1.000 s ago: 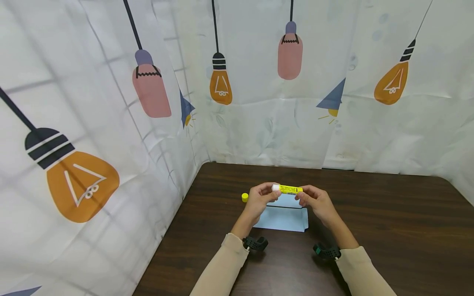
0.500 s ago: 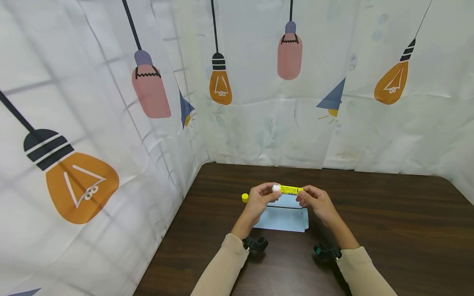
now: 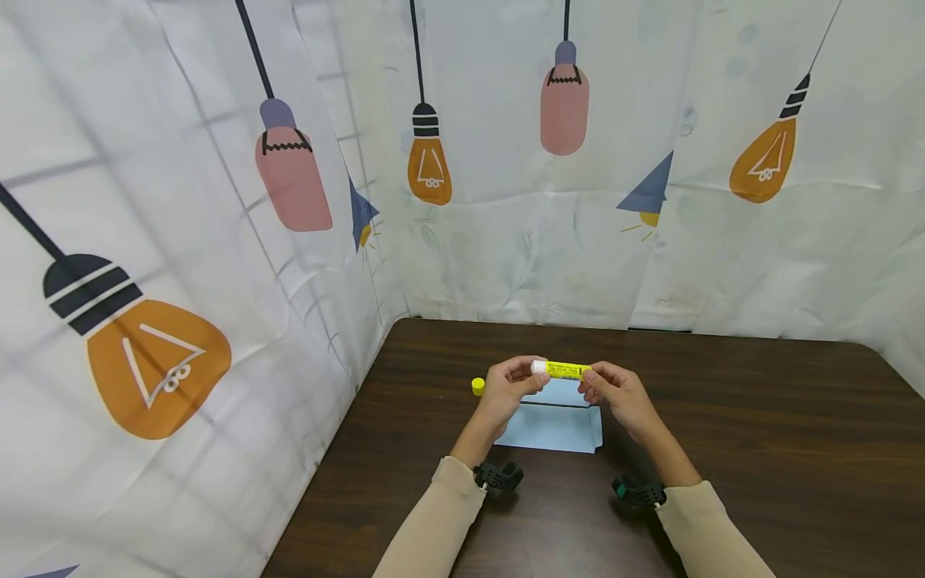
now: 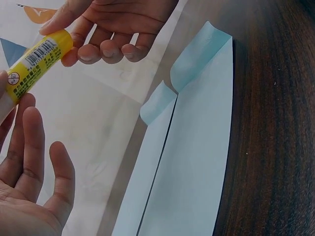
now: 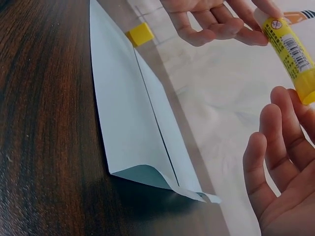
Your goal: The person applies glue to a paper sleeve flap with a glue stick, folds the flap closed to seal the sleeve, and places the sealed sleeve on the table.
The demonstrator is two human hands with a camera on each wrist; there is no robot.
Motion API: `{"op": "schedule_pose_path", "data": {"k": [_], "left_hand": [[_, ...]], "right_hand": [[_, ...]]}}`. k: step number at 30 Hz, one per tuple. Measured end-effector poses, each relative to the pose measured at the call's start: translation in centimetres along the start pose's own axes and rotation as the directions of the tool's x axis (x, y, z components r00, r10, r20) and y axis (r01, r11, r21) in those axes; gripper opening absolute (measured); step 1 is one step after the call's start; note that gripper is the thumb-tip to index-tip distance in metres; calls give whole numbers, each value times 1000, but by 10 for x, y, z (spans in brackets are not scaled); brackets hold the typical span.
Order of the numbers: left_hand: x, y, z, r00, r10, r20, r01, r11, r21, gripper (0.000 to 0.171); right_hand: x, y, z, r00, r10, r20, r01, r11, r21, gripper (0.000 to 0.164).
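Observation:
A yellow glue stick [image 3: 565, 370] with a white end is held level above the table between both hands. My left hand [image 3: 508, 391] pinches its white end, while my right hand [image 3: 617, 395] pinches the yellow base between thumb and fingertip. In the left wrist view the label of the glue stick [image 4: 39, 61] shows a barcode. Below the hands lies a light blue folded paper [image 3: 551, 427] with a dark slit along its length. Its end flaps [image 4: 199, 56] curl up off the table. The yellow cap [image 3: 478, 386] stands on the table left of my left hand.
The dark brown wooden table [image 3: 766, 449] reaches to a white curtain [image 3: 499, 265] printed with lamps and bulbs, which hangs along its back and left edges. Black straps [image 3: 499, 476] circle both wrists, next to beige sleeves [image 3: 433, 522].
Both hands keep their hold on the glue stick almost unmoved. Only a very slight turn of the glue stick and a small shift of the head view show.

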State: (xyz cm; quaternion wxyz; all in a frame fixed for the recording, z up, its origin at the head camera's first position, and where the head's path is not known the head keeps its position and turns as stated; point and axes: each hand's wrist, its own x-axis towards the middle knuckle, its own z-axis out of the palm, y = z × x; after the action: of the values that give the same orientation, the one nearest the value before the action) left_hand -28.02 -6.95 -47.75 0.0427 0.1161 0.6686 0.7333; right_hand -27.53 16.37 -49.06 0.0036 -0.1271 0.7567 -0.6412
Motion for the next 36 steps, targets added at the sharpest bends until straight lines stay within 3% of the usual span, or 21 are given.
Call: {"op": "schedule_pose_path", "data": {"k": [8,17,36], "left_hand": [[1,0,0,999,-30,-41,31,999,12,32],[0,0,0,998,-39,-50,40,999,18,32],[1,-1,1,998,-42,-47,43,999,17,31]], "right_hand": [[-1,-1,0,998,-64,-14,64,998,10,34],[-3,-1,-1,989,-146,-14,147,989,27,45],[-1,1,-3,993,-117,-33,116,992,-46,37]]}}
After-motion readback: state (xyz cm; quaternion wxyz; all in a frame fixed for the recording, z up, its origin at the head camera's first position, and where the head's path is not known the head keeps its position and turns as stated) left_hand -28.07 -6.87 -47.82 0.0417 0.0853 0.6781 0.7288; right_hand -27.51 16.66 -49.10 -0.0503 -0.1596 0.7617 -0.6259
